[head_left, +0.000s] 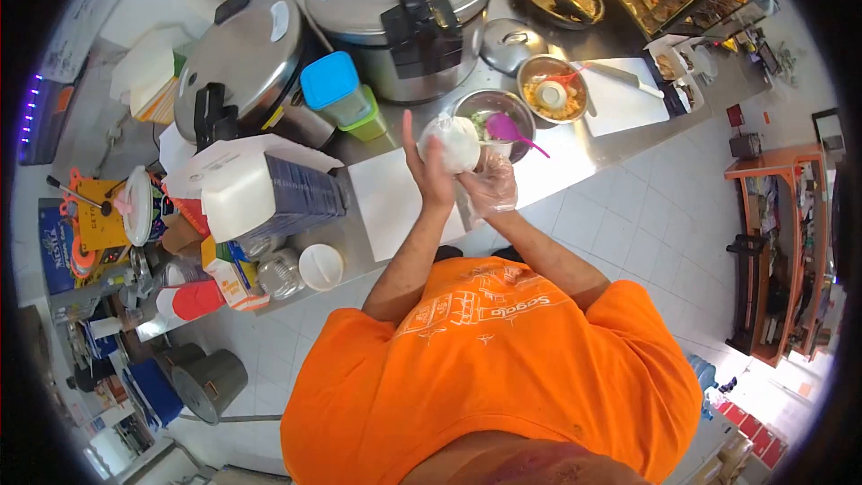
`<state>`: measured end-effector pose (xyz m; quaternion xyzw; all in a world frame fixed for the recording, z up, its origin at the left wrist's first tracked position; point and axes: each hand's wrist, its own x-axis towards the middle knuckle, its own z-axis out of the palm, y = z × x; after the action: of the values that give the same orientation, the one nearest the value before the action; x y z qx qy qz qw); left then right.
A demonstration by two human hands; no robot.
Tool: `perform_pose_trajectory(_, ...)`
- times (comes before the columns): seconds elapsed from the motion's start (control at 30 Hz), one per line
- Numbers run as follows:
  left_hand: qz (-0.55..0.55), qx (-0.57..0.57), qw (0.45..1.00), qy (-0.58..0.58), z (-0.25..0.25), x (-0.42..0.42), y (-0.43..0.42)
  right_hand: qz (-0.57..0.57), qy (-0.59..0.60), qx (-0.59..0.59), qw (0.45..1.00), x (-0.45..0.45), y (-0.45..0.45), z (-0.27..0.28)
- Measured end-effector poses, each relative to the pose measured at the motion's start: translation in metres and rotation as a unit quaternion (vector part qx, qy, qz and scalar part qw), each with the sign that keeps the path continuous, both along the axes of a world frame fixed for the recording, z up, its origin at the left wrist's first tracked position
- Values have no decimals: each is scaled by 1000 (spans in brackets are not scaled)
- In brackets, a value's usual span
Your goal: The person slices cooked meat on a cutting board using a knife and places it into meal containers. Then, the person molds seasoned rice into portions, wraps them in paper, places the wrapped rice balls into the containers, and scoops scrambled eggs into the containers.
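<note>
A rounded white bundle (454,144), perhaps wrapped in thin plastic, is between my two hands above the counter's front edge. My left hand (431,171) is bare, its fingers stretched upward and its palm side against the bundle's left side. Clear plastic covers my right hand (491,184), whose bent fingers hold the bundle from its lower right. Just beyond it, a metal bowl (465,108) contains chopped green and white food and a purple spoon (507,128). Another metal bowl (576,112) holds orange food, a small white cup and a red utensil.
Large metal pots (359,0) stand at the back, near blue-lidded and green containers (334,81). A knife (620,78) lies on a white board (620,108) at right. A white-and-blue box (269,189) stands left, beside a white tub (321,267).
</note>
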<state>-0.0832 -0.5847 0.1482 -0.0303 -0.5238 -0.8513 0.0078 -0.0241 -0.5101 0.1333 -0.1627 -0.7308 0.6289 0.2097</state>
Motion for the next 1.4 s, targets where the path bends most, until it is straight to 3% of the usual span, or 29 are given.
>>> perform_pose_trajectory(0.03, -46, 69, 995, -47, 2, -1, 8, 28, 1, 55, 998, 8, 23, -2)
perform_pose_trajectory(0.07, -166, 123, 973, -104, 5, -2, 13, 62, -58, -40, 996, 18, 45, -2)
perform_pose_trajectory(0.17, -346, 105, 922, -135, -5, 12, 59, 108, -24, -207, 972, 45, 107, -7)
perform_pose_trajectory(0.2, -387, 69, 912, -115, 1, 21, 78, 108, -112, -138, 978, 62, 125, 14)
perform_pose_trajectory(0.3, -473, -100, 875, 4, 1, 47, 146, 25, -67, -472, 879, 120, 180, -18)
perform_pose_trajectory(0.33, -494, -205, 843, 61, 7, 63, 174, 3, -71, -531, 844, 136, 196, 4)
perform_pose_trajectory(0.43, -482, -495, 684, 236, 34, 100, 242, 3, 101, -633, 768, 189, 260, 33)
perform_pose_trajectory(0.47, -479, -500, 682, 235, 26, 113, 267, 1, 53, -596, 801, 201, 279, 53)
perform_pose_trajectory(0.57, -437, -486, 713, 254, 17, 154, 328, -90, -16, -511, 855, 226, 334, 8)
perform_pose_trajectory(0.6, -364, -409, 783, 293, 6, 162, 344, -120, 8, -535, 836, 235, 352, -1)
perform_pose_trajectory(0.7, -389, -380, 817, 194, -92, 160, 399, -239, -19, -343, 908, 227, 401, -23)
perform_pose_trajectory(0.73, -428, -397, 793, 176, -74, 163, 411, -235, -50, -177, 954, 220, 415, -37)
perform_pose_trajectory(0.77, -466, -415, 765, 160, -55, 166, 423, -211, -37, -256, 943, 215, 434, -50)
perform_pose_trajectory(0.8, -481, -280, 828, 59, -64, 157, 441, -185, -23, -333, 924, 201, 454, -39)
perform_pose_trajectory(0.87, -472, -151, 867, -47, -72, 134, 477, -140, 11, -502, 853, 171, 508, -24)
perform_pose_trajectory(0.9, -462, -167, 869, -53, -72, 116, 496, -171, 5, -395, 903, 150, 546, -49)
perform_pose_trajectory(0.97, -438, -195, 875, -66, -75, 77, 539, -227, -82, -92, 966, 100, 617, -25)
perform_pose_trajectory(1.0, -439, -195, 872, -96, -84, 60, 561, -247, -158, 102, 951, 73, 646, 25)
perform_pose_trajectory(1.07, -438, -196, 864, -153, -113, 24, 614, -244, -124, 316, 908, 7, 732, 1)
perform_pose_trajectory(1.13, -422, -160, 873, -185, -129, 0, 666, -112, -315, 402, 853, -66, 821, -41)
perform_pose_trajectory(1.17, -414, -144, 875, -206, -141, -7, 688, -40, -407, 432, 804, -86, 849, -69)
perform_pose_trajectory(1.27, -382, -136, 879, -249, -166, -33, 751, 34, -451, 355, 818, -110, 886, -124)
perform_pose_trajectory(1.4, -373, -202, 867, -260, -180, -54, 794, 99, -476, 318, 814, -126, 905, -142)
